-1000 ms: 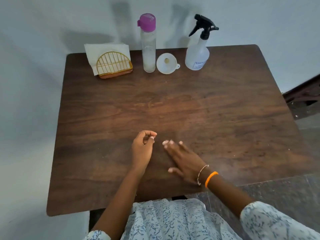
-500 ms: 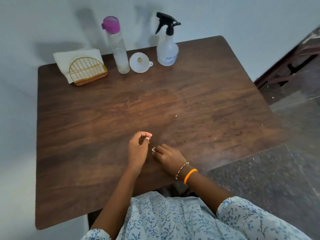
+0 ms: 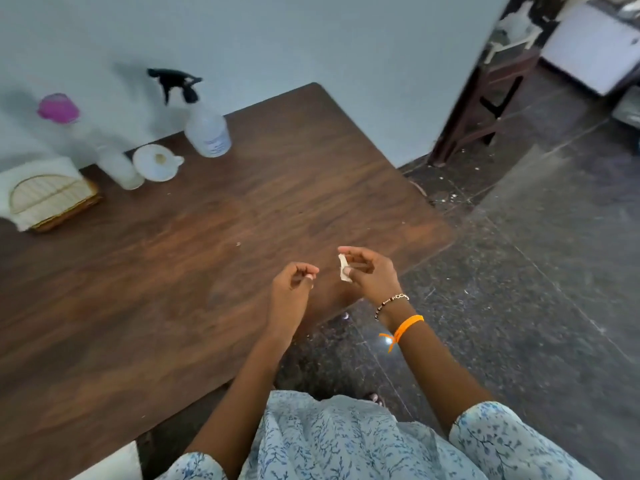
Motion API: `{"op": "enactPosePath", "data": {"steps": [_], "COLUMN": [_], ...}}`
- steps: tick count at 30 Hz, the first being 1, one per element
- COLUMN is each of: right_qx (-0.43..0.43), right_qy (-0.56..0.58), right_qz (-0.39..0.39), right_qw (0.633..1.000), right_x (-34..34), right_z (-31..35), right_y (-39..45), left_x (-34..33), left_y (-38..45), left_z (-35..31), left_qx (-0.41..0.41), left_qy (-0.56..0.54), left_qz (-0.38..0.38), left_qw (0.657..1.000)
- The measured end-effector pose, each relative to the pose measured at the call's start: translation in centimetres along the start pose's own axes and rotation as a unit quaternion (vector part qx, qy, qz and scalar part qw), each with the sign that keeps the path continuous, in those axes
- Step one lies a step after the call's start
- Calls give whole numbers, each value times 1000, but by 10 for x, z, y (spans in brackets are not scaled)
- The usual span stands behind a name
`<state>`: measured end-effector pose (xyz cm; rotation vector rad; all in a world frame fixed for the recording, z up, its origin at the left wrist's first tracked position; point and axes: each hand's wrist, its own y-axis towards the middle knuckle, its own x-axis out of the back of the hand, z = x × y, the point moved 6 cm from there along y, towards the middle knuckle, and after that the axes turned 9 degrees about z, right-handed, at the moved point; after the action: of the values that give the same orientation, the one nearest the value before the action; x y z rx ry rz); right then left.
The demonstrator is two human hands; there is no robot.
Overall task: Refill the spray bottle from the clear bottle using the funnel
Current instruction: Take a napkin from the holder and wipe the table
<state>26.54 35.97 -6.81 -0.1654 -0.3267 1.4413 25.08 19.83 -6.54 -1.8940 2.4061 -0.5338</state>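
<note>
The spray bottle, white with a black trigger head, stands at the far edge of the wooden table. To its left the white funnel lies on the table, mouth up. Further left stands the clear bottle with a pink cap. All three are blurred. My right hand hovers over the table's near right edge and pinches a small white scrap between thumb and fingers. Just left of it, my left hand is loosely curled, fingertips together, with nothing visible in it. Both hands are far from the bottles.
A gold wire napkin holder with white napkins sits at the far left of the table. A pale wall runs behind the table. To the right lies dark stone floor, with a dark wooden frame and white furniture beyond.
The view has swung to the right, so the table slid left. My right hand lifted off the table and now pinches a small white scrap. The bottles and funnel stayed put.
</note>
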Motion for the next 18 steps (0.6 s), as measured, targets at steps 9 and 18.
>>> {"op": "enactPosePath", "data": {"steps": [9, 18], "right_qx": [-6, -9], "right_qy": [153, 187], "right_qz": [-75, -163], "right_qw": [985, 969], "right_x": [138, 241], "right_z": [-2, 15], "right_y": [4, 75], "left_x": [-151, -229], "left_y": [40, 143], "left_z": [-69, -118], "left_qx": [-44, -53], "left_qy": [40, 0], "left_qz": [104, 137], "left_qw": [993, 989]}}
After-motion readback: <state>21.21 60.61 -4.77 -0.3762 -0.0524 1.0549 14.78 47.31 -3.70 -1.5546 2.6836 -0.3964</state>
